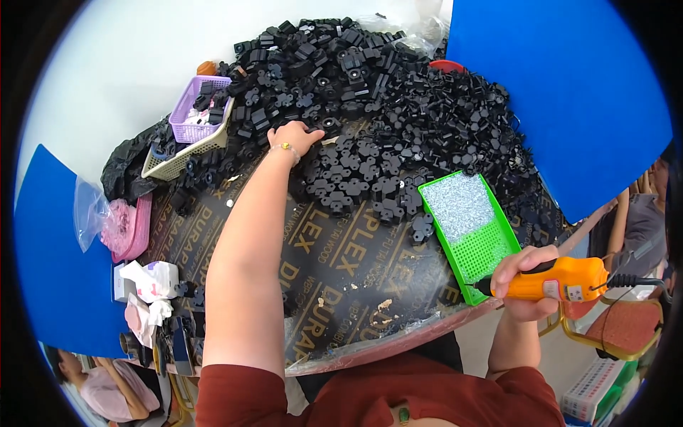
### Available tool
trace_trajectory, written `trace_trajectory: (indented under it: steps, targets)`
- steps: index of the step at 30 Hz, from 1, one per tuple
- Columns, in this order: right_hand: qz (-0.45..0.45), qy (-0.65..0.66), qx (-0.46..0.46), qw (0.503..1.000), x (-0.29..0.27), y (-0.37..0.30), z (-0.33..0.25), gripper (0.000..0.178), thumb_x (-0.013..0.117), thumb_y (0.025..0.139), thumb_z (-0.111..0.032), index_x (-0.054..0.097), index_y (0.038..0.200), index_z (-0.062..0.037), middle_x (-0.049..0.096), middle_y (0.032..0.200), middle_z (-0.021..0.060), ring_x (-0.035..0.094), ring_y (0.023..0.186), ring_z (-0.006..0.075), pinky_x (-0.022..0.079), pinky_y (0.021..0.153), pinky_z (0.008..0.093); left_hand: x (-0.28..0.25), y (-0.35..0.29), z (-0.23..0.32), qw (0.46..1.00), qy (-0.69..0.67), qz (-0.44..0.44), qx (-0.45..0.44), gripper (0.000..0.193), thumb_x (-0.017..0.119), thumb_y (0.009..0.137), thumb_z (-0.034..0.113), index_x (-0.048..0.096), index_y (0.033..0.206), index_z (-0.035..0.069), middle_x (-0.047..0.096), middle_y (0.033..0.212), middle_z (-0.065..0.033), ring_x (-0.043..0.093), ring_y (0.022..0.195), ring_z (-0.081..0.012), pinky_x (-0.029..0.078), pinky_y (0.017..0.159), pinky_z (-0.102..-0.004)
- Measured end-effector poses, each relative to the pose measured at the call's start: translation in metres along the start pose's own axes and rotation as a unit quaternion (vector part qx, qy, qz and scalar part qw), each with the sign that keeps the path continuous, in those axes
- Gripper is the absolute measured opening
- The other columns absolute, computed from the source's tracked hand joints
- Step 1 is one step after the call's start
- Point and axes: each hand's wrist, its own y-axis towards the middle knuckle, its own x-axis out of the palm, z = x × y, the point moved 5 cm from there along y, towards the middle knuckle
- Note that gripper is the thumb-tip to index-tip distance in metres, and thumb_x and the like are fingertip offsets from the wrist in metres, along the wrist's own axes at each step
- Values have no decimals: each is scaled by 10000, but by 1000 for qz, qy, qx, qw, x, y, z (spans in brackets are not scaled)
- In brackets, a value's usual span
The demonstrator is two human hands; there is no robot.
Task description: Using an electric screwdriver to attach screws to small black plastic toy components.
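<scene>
My right hand (525, 282) is wrapped round an orange electric screwdriver (565, 280) with a black nose and a cable at its back. The nose points left, over the near end of a green perforated tray (491, 245). Small silvery screws (459, 203) fill the tray's far half. My left hand (293, 137) reaches out to the heap of black plastic parts (313, 71), its thumb spread toward a round-holed part. Its other fingertips are partly hidden against the heap. Flat black parts (348, 171) lie in a patch right of that wrist.
A purple basket (186, 133) rests on a cream basket (171, 167) at the left. Nearer stand a pink container (142, 228) and white tissues (153, 281). Blue panels (555, 85) flank the round table. Other people sit at both sides.
</scene>
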Motion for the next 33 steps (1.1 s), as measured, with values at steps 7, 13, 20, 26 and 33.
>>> trace_trajectory:
  steps: [7, 13, 20, 26, 33]
  targets:
    - [12, -2, -8, 1000, -8, 5, 3, 694, 685, 796, -612, 499, 1028, 15, 630, 817, 163, 614, 569, 168, 527, 527, 251, -23, 14, -29, 898, -437, -6, 50, 411, 736, 799, 136, 632, 1172, -5, 691, 958, -78, 627, 813, -137, 490, 780, -272]
    - [0, -1, -21, 1000, -13, 9, 0, 690, 676, 805, -612, 495, 1030, 14, 622, 826, 159, 609, 568, 165, 525, 528, 249, -46, 0, -37, 854, -518, -38, 23, 429, 698, 845, 114, 560, 1237, 7, 660, 1072, -80, 614, 923, -131, 485, 819, -274]
    - [-15, -22, -22, 999, -5, 13, 6, 683, 680, 812, -603, 497, 1043, 14, 619, 833, 158, 604, 568, 164, 522, 541, 249, -31, 6, -18, 824, -561, -64, 49, 675, 569, 958, 394, 322, 1483, 49, 406, 1470, -194, 481, 1291, -287, 358, 1077, -418]
    - [18, -46, -32, 998, -18, 10, -7, 676, 689, 816, -585, 484, 1048, 16, 609, 829, 163, 595, 558, 163, 520, 532, 252, -20, -49, -6, 961, -62, -56, 263, 674, 472, 925, 586, 447, 1437, 148, 367, 1499, -215, 311, 1406, -381, 252, 1140, -466]
    - [12, -25, -15, 1000, -9, 9, 2, 705, 680, 799, -621, 481, 1035, 13, 610, 824, 159, 589, 548, 156, 520, 537, 245, 10, -86, -30, 966, 18, -40, 255, 737, 394, 883, 719, 292, 1510, 346, 185, 1582, -199, 117, 1450, -459, 85, 1156, -578]
